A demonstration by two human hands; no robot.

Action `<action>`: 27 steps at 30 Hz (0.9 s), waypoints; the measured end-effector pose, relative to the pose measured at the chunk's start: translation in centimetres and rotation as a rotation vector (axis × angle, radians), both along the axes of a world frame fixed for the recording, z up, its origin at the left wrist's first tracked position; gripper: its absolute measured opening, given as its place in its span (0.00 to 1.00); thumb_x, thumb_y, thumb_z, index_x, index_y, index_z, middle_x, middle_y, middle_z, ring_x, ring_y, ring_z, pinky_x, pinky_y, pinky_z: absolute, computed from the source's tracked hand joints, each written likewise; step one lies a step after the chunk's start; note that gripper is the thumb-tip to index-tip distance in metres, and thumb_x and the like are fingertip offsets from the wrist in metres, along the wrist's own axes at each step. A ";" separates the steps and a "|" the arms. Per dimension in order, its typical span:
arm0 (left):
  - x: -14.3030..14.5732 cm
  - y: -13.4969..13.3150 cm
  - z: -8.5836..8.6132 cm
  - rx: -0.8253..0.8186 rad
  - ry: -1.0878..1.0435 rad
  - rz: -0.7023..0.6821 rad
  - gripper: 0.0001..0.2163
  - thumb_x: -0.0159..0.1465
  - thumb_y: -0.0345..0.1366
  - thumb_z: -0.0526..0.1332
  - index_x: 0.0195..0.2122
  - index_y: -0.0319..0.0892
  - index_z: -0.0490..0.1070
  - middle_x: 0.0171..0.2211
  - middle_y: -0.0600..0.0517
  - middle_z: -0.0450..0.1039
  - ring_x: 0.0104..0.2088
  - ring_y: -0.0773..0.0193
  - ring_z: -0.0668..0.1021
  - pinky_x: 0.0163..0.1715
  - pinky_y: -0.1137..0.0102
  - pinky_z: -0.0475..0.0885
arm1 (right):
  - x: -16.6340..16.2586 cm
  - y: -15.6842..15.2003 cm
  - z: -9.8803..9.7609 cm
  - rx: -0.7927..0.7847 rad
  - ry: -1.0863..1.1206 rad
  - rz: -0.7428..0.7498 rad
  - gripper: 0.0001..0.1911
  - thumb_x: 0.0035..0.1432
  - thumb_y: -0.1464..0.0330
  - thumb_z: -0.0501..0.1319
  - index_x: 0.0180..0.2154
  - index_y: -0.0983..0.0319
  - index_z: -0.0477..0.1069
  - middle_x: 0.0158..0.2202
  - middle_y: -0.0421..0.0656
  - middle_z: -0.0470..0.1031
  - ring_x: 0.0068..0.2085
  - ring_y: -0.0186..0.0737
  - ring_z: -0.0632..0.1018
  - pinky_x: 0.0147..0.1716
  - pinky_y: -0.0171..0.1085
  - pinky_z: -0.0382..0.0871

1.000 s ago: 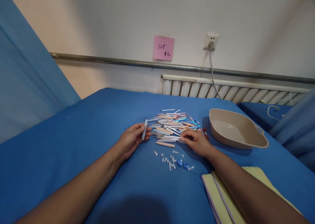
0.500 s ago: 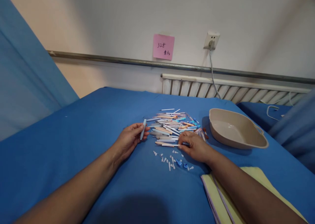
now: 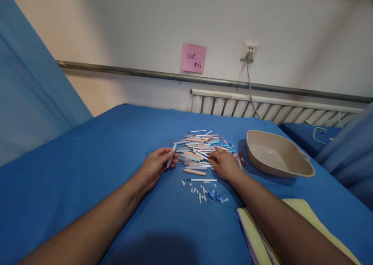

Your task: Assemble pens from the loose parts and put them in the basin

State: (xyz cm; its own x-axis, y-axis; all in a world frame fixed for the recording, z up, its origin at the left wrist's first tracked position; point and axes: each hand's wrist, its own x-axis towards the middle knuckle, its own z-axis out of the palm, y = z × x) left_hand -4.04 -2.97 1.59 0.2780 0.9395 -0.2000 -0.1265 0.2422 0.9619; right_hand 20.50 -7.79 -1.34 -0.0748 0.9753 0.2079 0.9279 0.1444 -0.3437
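Note:
My left hand (image 3: 159,163) pinches a pale blue pen barrel (image 3: 171,156) upright at the left edge of a pile of pen parts (image 3: 195,155). Pastel barrels and thin white refills make up most of that pile. My right hand (image 3: 224,162) reaches over its right side, fingertips drawn together among the white refills; what they grip, if anything, is hidden. One white refill (image 3: 204,180) lies apart at the near side, below a peach barrel (image 3: 194,172). Small white tips (image 3: 200,197) and blue pieces (image 3: 211,194) are scattered closer to me.
A beige basin (image 3: 276,152) stands right of the pile on the blue sheet (image 3: 96,148). Beneath my right forearm lies a folded yellow cloth (image 3: 303,210). A metal rail (image 3: 140,72), radiator (image 3: 230,105) and plugged-in socket (image 3: 250,51) are along the wall.
My right hand has moved up and slightly left, deeper into the pile. A white refill that was by its fingers now lies nearer me. My left hand still holds the barrel, slightly shifted.

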 end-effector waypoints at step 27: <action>0.6 -2.2 0.9 0.568 0.499 -0.265 0.08 0.58 0.38 0.60 0.36 0.45 0.76 0.36 0.52 0.77 0.39 0.60 0.76 0.42 0.69 0.68 | 0.8 -3.6 2.0 0.272 0.424 0.171 0.07 0.61 0.68 0.54 0.35 0.60 0.70 0.35 0.43 0.74 0.40 0.40 0.74 0.41 0.37 0.65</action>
